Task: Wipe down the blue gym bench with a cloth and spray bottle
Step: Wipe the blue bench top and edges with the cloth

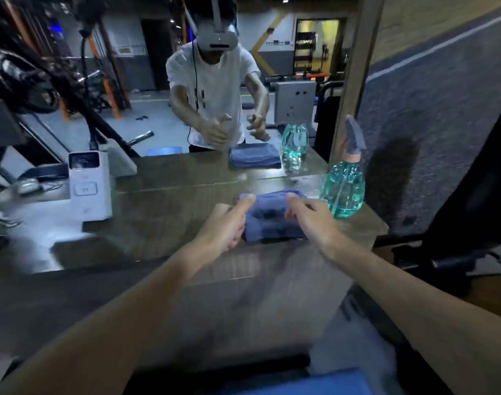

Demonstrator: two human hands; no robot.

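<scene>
A dark wood-grain tabletop (163, 212) crosses mid-frame, backed by a mirror (158, 124). On it a folded blue cloth (272, 223) lies right of centre. A teal spray bottle (343, 192) stands upright just right of it, and a white power bank (90, 186) stands at the left end.

The folded cloth (275, 215) between the fingers of the left hand (223, 226) and the right hand (312, 220) is plain dusky blue, darker in its folds. Just right of the right fingers, the spray bottle (343, 192) is clear teal with a salmon-pink collar and a grey-blue trigger head. Under the fingers, the counter (163, 212) shows grey-brown wood grain. Well left of the left fingers, a power bank (89, 186) is white with a black screen. Nearer than the fingers, the bench pad (315, 384) is bright blue. Beyond the fingers, the mirror (146, 115) shows a white shirt (220, 81) and a grey headset (217, 41). The wall (443, 95) to its right is speckled grey with a white stripe (431, 49).
</scene>
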